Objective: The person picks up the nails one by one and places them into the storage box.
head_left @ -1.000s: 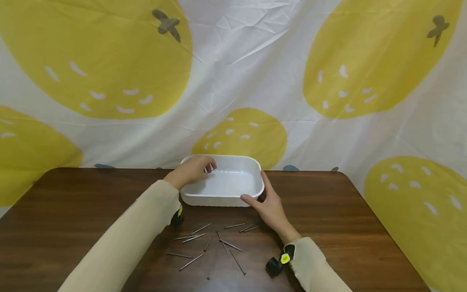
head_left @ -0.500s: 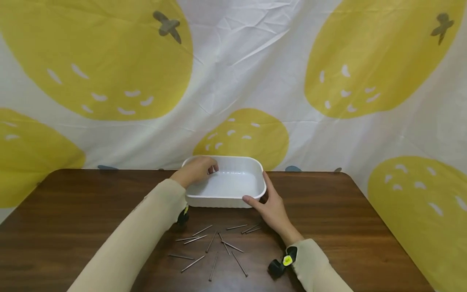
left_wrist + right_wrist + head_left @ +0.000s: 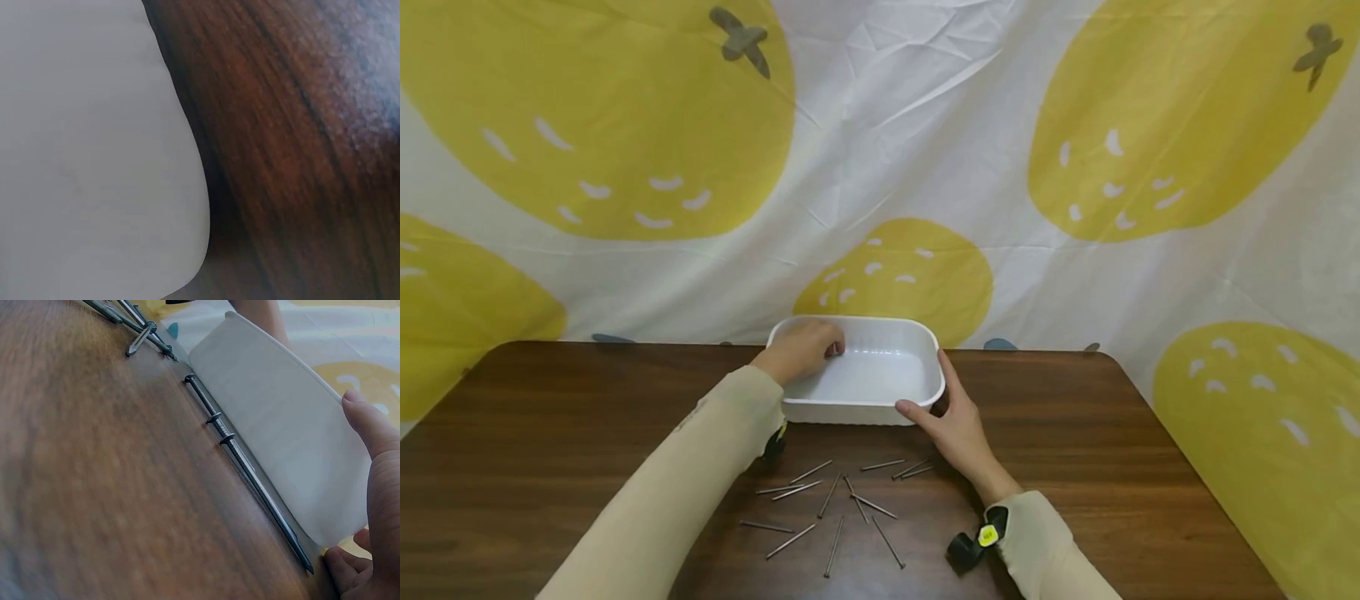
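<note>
Where my right hand grips, thumb spread: white dish, near right corner
Left hand: curled inside, left; any hold, I can't tell
Nails: scattered near

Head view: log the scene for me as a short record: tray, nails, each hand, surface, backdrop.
Tray: white, near the far edge of the table; visible floor bare, part hidden
Nails: scattered loose on the table, nearer the person than the tray, some crossing
Left hand: inside the tray's left end, fingers curled; contents hidden
Right hand: grips the tray's near right corner
Surface: dark wood-grain table
Backdrop: white cloth with yellow shapes
</note>
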The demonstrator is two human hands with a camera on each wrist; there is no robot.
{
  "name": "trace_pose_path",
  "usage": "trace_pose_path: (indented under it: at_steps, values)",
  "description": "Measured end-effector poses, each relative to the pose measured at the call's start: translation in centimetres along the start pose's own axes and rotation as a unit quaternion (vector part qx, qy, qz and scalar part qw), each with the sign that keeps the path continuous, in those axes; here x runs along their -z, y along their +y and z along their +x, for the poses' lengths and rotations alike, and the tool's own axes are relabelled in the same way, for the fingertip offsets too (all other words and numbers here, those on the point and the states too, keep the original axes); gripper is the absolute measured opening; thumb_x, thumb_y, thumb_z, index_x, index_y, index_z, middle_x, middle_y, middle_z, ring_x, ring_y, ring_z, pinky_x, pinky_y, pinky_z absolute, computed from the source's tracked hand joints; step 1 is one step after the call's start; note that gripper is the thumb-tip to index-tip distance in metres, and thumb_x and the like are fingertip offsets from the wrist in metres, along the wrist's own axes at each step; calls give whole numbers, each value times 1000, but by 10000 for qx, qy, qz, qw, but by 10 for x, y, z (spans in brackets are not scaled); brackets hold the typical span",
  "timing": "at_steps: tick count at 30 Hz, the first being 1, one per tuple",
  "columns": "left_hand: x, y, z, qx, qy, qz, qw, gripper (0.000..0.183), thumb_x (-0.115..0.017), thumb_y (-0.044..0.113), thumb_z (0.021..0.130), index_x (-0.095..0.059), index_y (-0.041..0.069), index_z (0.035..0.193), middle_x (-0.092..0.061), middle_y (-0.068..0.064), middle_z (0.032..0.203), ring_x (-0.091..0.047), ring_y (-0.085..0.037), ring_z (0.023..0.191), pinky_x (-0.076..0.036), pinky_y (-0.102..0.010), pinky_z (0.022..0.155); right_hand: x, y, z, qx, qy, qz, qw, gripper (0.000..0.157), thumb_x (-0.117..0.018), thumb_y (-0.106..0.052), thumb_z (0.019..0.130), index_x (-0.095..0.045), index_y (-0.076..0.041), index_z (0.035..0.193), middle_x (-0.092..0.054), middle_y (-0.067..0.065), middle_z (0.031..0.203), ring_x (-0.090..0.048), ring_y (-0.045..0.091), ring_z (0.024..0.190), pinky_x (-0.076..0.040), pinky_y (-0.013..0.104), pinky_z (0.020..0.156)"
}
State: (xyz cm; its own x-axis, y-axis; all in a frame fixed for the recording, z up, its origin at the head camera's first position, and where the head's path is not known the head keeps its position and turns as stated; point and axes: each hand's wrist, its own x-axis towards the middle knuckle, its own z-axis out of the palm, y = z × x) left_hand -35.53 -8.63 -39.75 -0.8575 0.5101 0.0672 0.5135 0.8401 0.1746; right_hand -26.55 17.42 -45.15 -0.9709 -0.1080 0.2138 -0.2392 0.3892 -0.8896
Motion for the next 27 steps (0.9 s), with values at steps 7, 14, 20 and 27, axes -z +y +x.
trace_pose_path:
  at_steps: [7, 14, 20, 27]
  values:
    - [8, 4, 0, -20, -9, 62, 10000, 27, -63, -8, 81, -76, 7, 99, -73, -5, 93, -66, -20, 89, -54, -36, 89, 2, -2, 2, 42, -19, -51, 10000, 99, -80, -26, 87, -17, -20, 163, -35, 14, 163, -52, 32, 138, -46, 49, 109]
    - [12, 10, -7, 197, -219, 175, 9994, 23, -66, 1, 89, -75, 8, 108, -75, -6, 106, -69, -23, 99, -55, -37, 92, -4, 1, -5, 5, 6, 1, 10000, 99, -80, -25, 86, -18, -19, 163, -36, 16, 162, -53, 32, 137, -48, 48, 107]
    - [27, 18, -25, 334, 13, 49, 9994, 27, -69, 9, 90, -72, 9, 117, -73, -7, 118, -67, -27, 113, -53, -43, 97, -9, 1, -6, 24, -34, 86, 10000, 98, -79, -26, 87, -17, -16, 163, -36, 15, 162, -52, 32, 137, -47, 48, 108]
    - [43, 35, -49, -64, 661, 18, 9978, 26, -70, 10, 89, -73, 9, 115, -72, -9, 114, -68, -27, 108, -55, -43, 93, -1, -1, -1, 125, 36, 0, 9999, 95, -79, -25, 88, -20, -21, 162, -39, 16, 160, -56, 33, 133, -50, 46, 104]
